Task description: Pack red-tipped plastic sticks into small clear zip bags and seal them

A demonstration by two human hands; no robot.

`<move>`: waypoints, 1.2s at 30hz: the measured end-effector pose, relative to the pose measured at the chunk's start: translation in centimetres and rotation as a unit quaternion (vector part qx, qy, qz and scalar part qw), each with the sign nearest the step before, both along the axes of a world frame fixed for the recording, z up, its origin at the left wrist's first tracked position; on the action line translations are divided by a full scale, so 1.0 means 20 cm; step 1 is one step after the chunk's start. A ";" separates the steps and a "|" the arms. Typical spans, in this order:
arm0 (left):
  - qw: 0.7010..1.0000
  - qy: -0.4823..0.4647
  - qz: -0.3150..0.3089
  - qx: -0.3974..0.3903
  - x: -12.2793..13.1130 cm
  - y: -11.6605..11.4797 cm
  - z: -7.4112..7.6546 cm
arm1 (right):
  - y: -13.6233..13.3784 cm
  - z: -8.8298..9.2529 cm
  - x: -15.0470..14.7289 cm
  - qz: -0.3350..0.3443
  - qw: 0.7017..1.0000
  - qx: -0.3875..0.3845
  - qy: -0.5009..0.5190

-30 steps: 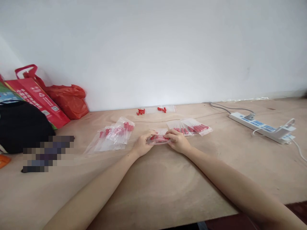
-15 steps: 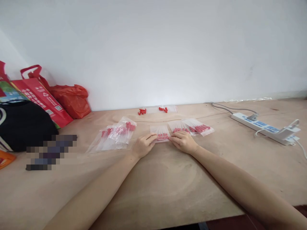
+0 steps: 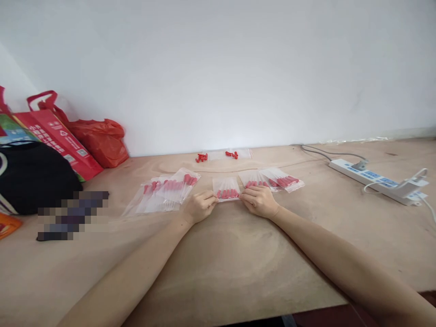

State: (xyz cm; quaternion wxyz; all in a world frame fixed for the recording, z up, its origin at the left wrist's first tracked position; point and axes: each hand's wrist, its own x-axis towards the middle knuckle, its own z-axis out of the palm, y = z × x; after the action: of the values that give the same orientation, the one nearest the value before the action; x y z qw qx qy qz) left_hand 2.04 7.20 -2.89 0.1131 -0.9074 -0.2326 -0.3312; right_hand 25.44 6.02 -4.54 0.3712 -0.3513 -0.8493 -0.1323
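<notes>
A small clear zip bag (image 3: 225,187) with several red-ended pieces inside lies flat on the table, between my two hands. My left hand (image 3: 200,205) pinches its near left corner. At the near right corner, my right hand (image 3: 260,201) grips the same edge with bent fingers. Left of it, a fanned stack of filled bags (image 3: 166,191) lies beyond my left wrist. More filled bags (image 3: 277,178) overlap just past my right hand, their red ends facing me.
Loose red pieces (image 3: 201,157) and a clear bag (image 3: 243,153) lie near the wall. A white power strip (image 3: 368,177) with cords is at the right. A red shopping bag (image 3: 64,141), an orange-red plastic bag (image 3: 105,143) and a black bag (image 3: 37,177) stand at the left.
My left hand has slid a little left along the bag's near edge, showing more of the red ends. The top bag of the left stack sits slightly further right. My right hand stays put.
</notes>
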 end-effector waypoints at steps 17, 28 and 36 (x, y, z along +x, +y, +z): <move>0.999 -0.003 -0.011 0.049 0.14 -0.01 -0.03 | -0.03 0.01 -0.10 0.012 0.998 -0.050 0.028; 0.995 0.039 -0.005 0.090 0.15 -0.03 0.00 | -0.03 0.02 -0.12 0.003 0.998 0.030 -0.050; 0.984 0.083 0.000 0.157 0.11 0.00 0.00 | -0.04 0.03 -0.13 -0.007 1.000 0.021 -0.021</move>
State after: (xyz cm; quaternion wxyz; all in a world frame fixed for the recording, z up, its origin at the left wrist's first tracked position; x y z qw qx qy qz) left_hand 4.33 7.17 -2.90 0.2732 -0.9028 -0.1670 -0.2871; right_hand 22.81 5.24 -3.93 0.3593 -0.3465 -0.8516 -0.1601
